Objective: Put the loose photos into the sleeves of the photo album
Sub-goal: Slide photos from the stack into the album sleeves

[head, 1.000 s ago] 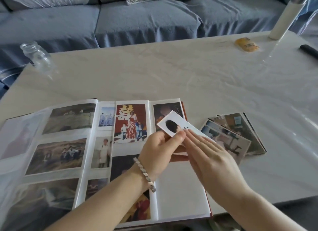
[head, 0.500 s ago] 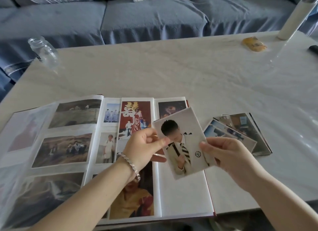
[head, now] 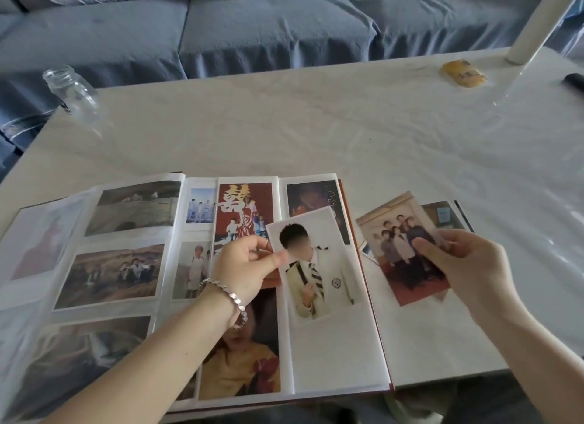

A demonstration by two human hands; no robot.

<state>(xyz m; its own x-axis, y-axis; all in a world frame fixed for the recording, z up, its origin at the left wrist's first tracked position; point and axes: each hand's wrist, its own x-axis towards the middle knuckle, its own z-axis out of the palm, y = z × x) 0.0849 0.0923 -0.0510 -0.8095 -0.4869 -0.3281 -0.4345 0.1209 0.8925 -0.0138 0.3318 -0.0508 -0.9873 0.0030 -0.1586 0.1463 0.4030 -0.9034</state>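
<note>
Pinching a portrait photo [head: 316, 275] by one edge over the empty sleeve [head: 341, 360] of the album [head: 167, 265], left hand [head: 249, 265] works alone while right hand [head: 471, 265] grips a group photo [head: 401, 253] off to its right; one-handed, the print could buckle or enter crooked.

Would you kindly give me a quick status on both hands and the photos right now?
Left hand pinches portrait photo over album's empty sleeve. Right hand holds group photo. Nothing blocks the sleeve.

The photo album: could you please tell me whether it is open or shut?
Open: the photo album lies flat on the table, its pages spread, with sleeved photos showing on both sides.
</note>
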